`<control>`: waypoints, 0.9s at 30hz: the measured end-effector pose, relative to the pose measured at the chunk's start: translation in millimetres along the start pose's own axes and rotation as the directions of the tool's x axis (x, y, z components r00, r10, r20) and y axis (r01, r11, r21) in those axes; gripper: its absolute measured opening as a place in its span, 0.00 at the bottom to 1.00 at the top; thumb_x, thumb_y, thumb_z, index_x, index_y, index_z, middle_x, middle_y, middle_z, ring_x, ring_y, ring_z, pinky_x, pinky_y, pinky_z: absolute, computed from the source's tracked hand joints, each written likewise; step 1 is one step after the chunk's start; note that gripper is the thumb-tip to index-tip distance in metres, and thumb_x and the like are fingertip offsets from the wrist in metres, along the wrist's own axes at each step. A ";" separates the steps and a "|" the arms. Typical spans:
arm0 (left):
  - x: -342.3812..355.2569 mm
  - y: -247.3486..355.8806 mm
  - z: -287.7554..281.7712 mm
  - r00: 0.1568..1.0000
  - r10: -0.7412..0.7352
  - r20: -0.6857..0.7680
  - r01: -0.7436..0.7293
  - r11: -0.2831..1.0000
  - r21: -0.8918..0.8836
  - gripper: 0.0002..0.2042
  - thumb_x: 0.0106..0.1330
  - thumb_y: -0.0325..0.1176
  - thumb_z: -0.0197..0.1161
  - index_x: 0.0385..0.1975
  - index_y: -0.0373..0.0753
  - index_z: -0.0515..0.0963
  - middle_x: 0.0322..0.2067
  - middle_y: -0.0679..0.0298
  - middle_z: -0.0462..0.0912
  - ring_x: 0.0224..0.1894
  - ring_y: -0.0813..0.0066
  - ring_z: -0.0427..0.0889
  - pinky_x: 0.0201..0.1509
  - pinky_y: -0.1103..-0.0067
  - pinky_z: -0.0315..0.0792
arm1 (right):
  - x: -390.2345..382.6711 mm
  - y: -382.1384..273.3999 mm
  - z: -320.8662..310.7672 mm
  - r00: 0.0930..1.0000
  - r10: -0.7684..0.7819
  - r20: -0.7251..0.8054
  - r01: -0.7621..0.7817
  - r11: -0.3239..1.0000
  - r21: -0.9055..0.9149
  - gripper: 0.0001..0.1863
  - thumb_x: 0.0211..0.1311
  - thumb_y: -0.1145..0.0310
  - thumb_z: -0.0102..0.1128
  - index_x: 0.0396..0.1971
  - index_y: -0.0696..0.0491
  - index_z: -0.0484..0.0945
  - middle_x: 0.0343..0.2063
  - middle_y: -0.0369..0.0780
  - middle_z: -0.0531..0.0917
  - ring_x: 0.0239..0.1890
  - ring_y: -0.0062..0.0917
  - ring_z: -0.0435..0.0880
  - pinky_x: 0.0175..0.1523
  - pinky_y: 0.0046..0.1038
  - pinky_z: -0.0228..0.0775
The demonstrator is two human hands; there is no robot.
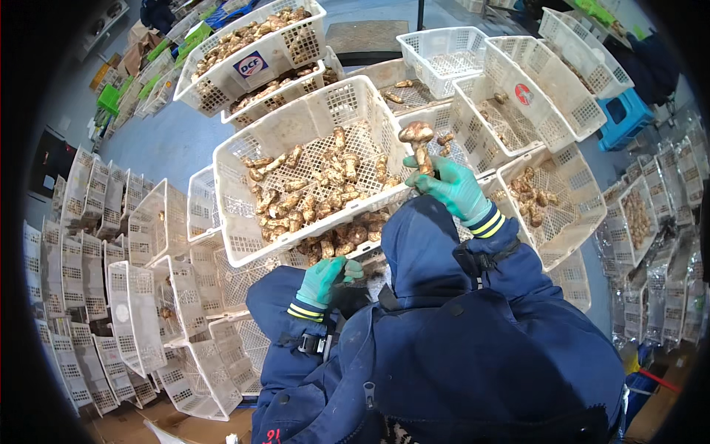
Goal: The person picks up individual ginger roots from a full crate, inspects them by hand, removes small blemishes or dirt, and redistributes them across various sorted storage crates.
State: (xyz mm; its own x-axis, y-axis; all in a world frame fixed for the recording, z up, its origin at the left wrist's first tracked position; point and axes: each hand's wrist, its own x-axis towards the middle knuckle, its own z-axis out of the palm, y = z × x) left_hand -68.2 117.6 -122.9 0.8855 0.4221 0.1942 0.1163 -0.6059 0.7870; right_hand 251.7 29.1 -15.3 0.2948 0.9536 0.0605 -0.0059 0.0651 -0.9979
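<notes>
My right hand (452, 189), in a green glove, grips a brown-capped mushroom (416, 133) by its stem, cap upward. It is raised beside the right front corner of a large white perforated crate (296, 243). Inside that crate, many small pale-brown mushrooms (285, 211) lie loose, mostly toward the front. Close to my lap, my left hand (325, 281), gloved in green too, has its fingers curled in. What it may hold is hidden. More mushrooms (349, 235) with darker caps sit under the crate's front edge, just beyond the left hand.
A crate heaped with mushrooms (248, 65) stands at the far left. Right of me are a crate holding a few mushrooms (584, 222) and several sparsely filled ones. Stacked white crates (133, 318) crowd the left side. A blue stool (625, 118) stands far right.
</notes>
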 end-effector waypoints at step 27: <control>10.4 14.0 1.4 0.851 -0.459 0.255 0.467 0.440 -0.767 0.19 0.70 0.38 0.45 0.41 0.23 0.73 0.37 0.53 0.81 0.40 0.68 0.80 0.48 0.79 0.71 | 2.0 71.7 -94.3 0.780 0.466 -0.418 -0.338 0.875 0.346 0.16 0.60 0.66 0.57 0.42 0.63 0.74 0.24 0.40 0.79 0.21 0.24 0.78 0.29 0.23 0.75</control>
State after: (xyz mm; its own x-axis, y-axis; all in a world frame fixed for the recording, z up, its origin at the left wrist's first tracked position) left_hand -56.7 112.6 -110.7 0.8153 0.4649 -0.3452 0.1195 0.4482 0.8859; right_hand 342.0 8.0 -89.0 0.6263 0.6516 -0.4281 -0.4351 -0.1634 -0.8854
